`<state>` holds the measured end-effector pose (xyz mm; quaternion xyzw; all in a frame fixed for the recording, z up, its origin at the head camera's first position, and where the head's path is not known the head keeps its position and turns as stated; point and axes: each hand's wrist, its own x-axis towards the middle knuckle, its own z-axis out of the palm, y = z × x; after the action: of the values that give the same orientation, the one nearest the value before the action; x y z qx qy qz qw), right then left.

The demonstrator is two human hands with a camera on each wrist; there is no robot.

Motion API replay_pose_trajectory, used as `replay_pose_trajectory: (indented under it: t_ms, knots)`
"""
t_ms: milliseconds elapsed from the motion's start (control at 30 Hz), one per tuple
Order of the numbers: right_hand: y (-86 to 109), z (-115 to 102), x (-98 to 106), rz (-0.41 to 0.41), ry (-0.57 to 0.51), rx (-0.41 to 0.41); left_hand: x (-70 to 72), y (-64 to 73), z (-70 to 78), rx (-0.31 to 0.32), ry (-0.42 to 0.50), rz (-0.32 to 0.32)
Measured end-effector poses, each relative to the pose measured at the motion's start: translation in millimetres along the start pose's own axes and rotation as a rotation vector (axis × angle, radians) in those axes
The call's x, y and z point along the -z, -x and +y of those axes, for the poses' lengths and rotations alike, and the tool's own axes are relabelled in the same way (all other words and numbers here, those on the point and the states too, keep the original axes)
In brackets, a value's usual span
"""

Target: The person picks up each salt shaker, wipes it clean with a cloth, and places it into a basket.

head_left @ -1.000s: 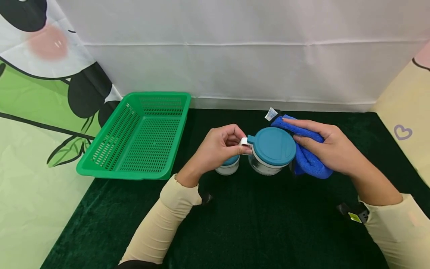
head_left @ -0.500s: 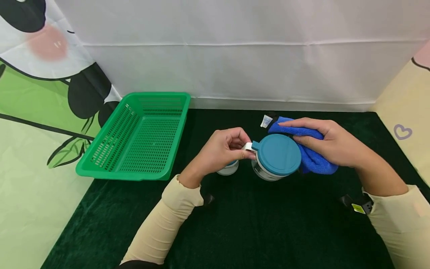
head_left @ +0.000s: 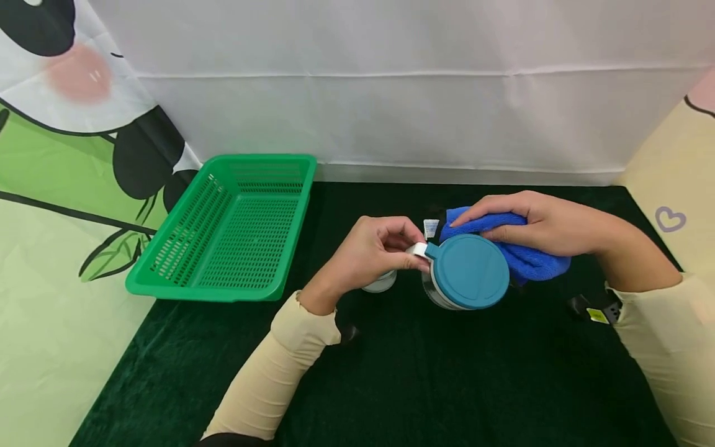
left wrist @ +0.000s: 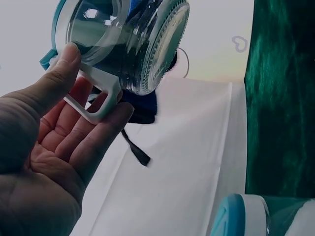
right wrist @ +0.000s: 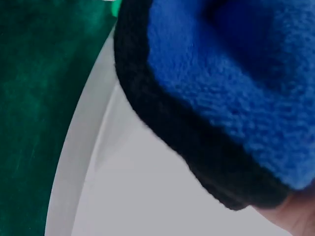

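A glass jar (left wrist: 133,49) with a blue lid (head_left: 472,271) and a white handle (left wrist: 101,93) is raised over the table, tilted in the left wrist view. My left hand (head_left: 375,253) pinches that handle between thumb and fingers. At the jar's far right side, my right hand (head_left: 536,225) grips a folded blue towel (head_left: 533,261) with a black edge and a white tag (head_left: 431,228). The towel lies against the jar; in the right wrist view it hides most of the right hand.
A second, smaller lidded jar (head_left: 381,283) stands on the dark green cloth (head_left: 424,372), partly hidden below my left hand. To the left is a green plastic basket (head_left: 251,239) with slotted walls. A white sheet (head_left: 357,118) hangs behind the table.
The jar has shifted right and toward me, tilting more, with my left hand following. My right hand has slid the towel along the jar's far side, and its forearm has swung farther back.
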<state>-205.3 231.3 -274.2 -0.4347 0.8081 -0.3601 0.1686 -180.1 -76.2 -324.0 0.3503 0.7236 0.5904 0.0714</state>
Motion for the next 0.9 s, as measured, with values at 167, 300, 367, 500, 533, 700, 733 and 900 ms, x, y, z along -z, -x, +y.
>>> replay_pose_trajectory:
  t_ms: [167, 300, 367, 500, 533, 700, 733, 900]
  knots:
    - [-10.7, 4, -1, -0.139, -0.058, -0.109, -0.9, 1.3, -0.8, 0.004, 0.029, -0.016]
    - [-10.4, -2, 4, -0.128, 0.008, -0.067, -1.8, 0.3, -3.5, 0.007, 0.021, -0.023]
    - [-11.6, -6, 8, -0.114, 0.043, -0.021, -1.5, 0.1, -4.2, 0.003, 0.019, -0.020]
    - [-18.7, -4, 9, -0.151, 0.007, -0.040, -0.5, 1.0, -2.5, -0.009, 0.027, -0.014]
    - [-20.6, -2, 7, -0.167, -0.018, -0.064, -0.4, 1.1, -2.1, -0.011, 0.032, -0.016]
    - [-23.3, 11, 0, -0.195, -0.103, -0.127, -0.5, 0.7, -2.8, -0.010, 0.033, -0.026]
    - [-22.2, 11, 0, -0.183, -0.100, -0.114, -0.5, 0.5, -3.2, -0.008, 0.027, -0.023]
    - [-11.7, 0, 12, -0.097, -0.032, 0.000, 0.9, -1.2, -4.0, -0.006, -0.002, 0.005]
